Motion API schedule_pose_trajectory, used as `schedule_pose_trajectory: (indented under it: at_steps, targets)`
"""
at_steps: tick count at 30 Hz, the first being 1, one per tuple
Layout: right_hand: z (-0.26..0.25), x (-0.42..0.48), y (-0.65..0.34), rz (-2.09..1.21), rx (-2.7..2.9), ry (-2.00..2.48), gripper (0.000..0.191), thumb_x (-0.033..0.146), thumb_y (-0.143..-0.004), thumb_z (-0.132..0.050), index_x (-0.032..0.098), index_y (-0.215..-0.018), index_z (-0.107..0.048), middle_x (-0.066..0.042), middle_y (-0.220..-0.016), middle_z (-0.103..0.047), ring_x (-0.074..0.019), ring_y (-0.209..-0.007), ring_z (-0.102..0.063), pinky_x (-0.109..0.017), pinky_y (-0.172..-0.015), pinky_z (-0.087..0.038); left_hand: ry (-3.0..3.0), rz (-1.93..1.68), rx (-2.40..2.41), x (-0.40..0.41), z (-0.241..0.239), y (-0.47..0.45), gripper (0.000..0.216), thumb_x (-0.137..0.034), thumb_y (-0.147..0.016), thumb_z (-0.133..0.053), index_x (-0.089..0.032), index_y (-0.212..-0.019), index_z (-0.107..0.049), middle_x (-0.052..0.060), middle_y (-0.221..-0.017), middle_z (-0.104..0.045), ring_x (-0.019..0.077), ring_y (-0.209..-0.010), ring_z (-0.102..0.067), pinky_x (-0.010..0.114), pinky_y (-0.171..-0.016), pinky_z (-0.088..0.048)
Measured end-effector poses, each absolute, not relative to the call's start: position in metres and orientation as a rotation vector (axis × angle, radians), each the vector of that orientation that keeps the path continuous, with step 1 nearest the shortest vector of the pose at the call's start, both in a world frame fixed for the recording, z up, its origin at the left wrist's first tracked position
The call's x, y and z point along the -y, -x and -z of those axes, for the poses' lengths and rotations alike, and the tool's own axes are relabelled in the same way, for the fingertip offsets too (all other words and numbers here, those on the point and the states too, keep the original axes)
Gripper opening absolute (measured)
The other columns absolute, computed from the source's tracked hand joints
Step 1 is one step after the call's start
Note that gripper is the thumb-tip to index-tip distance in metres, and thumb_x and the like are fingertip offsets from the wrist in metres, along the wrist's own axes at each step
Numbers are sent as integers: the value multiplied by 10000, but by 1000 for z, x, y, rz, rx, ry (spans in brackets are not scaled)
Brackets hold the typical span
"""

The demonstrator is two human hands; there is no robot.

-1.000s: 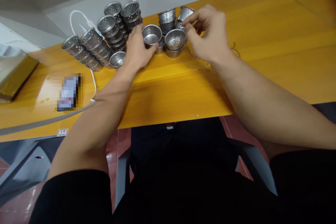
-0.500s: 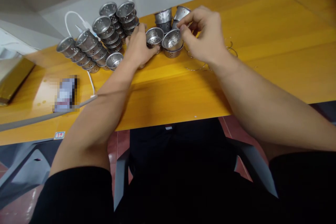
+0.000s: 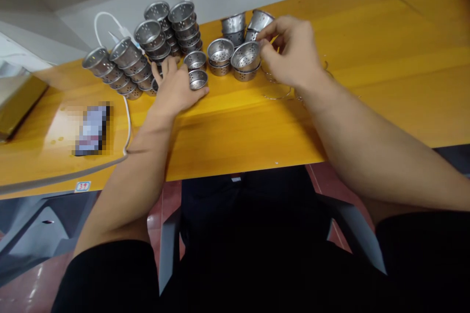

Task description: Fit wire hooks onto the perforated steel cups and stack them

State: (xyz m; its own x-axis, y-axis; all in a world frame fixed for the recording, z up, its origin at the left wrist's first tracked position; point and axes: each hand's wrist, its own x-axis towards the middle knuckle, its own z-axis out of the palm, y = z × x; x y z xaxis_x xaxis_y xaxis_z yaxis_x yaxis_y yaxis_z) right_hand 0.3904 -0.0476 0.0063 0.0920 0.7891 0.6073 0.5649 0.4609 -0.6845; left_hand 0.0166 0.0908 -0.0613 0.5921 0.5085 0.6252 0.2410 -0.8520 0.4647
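My left hand [image 3: 175, 87] is spread low over the table, its fingers apart near the stacks. Its thumb lies along the front of a small perforated metal cup [image 3: 199, 79], and another perforated cup [image 3: 195, 60] stands just behind that one. Part of a further cup is hidden under the fingers. My right hand [image 3: 290, 49] has thumb and forefinger pinched at the rim of a perforated metal cup [image 3: 245, 56], which sits tilted on a lower cup [image 3: 245, 76]. Thin wire rings [image 3: 277, 97] lie beneath the right hand, partly covered by it.
Tall leaning stacks of perforated cups [image 3: 128, 58] stand at the left, with upright stacks [image 3: 185, 24] behind. Two more short stacks [image 3: 234, 27] are at the back. A white cable [image 3: 127, 122] crosses the table near a blurred phone-like object [image 3: 91, 129]. A box [image 3: 18, 102] is far left.
My left hand has moved left and slightly toward me, uncovering two small cups. My right hand stays at the tilted cup's rim. The view has shifted slightly.
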Motion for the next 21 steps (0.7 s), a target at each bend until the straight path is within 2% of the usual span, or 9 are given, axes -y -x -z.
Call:
schedule_pose_trajectory:
  at_steps: [4, 6, 8, 10, 11, 13, 16, 19, 21]
  targets:
    - [-7, 48, -391, -263, 1597, 1231, 292, 607, -1029, -953, 374, -982, -784, -21, -1021, -828, -245, -784, -547, -461, -826, -551, -2541, -1090, -779, -91, 60, -17, 552, -733, -874, -953, -385, -1262, -770, 131, -1485, -703, 490, -1838, -66, 849, -1501, 285]
    - [-12, 54, -388, -265, 1594, 1270, 216, 550, -1018, -921, 390, -978, -781, -28, -1051, -844, -265, -819, -607, -481, -855, -571, -2573, -1061, -1053, -84, 54, -20, 622, -769, -763, -1018, -385, -1176, -756, 115, -1485, -699, 517, -1769, -165, 830, -1483, 316]
    - [-19, 62, -383, -280, 1594, 1330, 125, 468, -1008, -889, 398, -999, -786, -40, -1117, -867, -292, -897, -695, -504, -907, -604, -2555, -1034, -1296, -71, 43, -27, 784, -677, -546, -1160, -364, -1115, -721, 124, -1498, -699, 546, -1688, -301, 823, -1487, 312]
    - [-28, 69, -382, -254, 1588, 1410, 53, 403, -1011, -849, 381, -1024, -802, -59, -1188, -891, -309, -971, -757, -520, -948, -634, -2518, -982, -1424, -54, 28, -36, 947, -459, -367, -1237, -323, -1120, -679, 158, -1463, -703, 576, -1626, -436, 845, -1541, 200]
    - [-32, 71, -384, -225, 1581, 1450, 25, 383, -1023, -827, 370, -1039, -814, -67, -1211, -900, -311, -989, -773, -522, -956, -648, -2502, -1014, -1410, -45, 21, -41, 955, -399, -390, -1233, -326, -1152, -662, 135, -1412, -710, 557, -1570, -509, 860, -1562, 128]
    - [-42, 76, -393, -148, 1560, 1526, 49, 339, -1066, -792, 352, -1063, -838, -74, -1210, -911, -303, -988, -785, -514, -949, -668, -2453, -1096, -1230, -30, 7, -51, 916, -360, -529, -1215, -352, -1253, -655, 99, -1391, -728, 499, -1472, -613, 850, -1568, -157]
    - [-53, 79, -415, -103, 1590, 1702, 154, 190, -1095, -796, 319, -1049, -866, -69, -1086, -899, -268, -920, -775, -463, -889, -658, -2397, -1198, -965, -15, -1, -63, 846, -431, -721, -1178, -367, -1386, -660, 102, -1482, -729, 440, -1441, -684, 702, -1401, -541]
    - [-56, 78, -434, -224, 1796, 1936, 172, 75, -1070, -888, 244, -1044, -906, -62, -1003, -888, -209, -851, -757, -418, -866, -614, -2398, -1221, -869, -13, 6, -71, 830, -565, -761, -1190, -329, -1381, -692, 104, -1474, -729, 410, -1453, -708, 602, -1330, -620]
    - [-53, 74, -440, -344, 1960, 2004, 151, 92, -1038, -1004, 219, -1064, -926, -58, -1033, -904, -184, -849, -755, -404, -876, -597, -2389, -1200, -829, -17, 18, -74, 845, -668, -752, -1199, -317, -1350, -717, 92, -1433, -737, 393, -1418, -730, 592, -1324, -623]
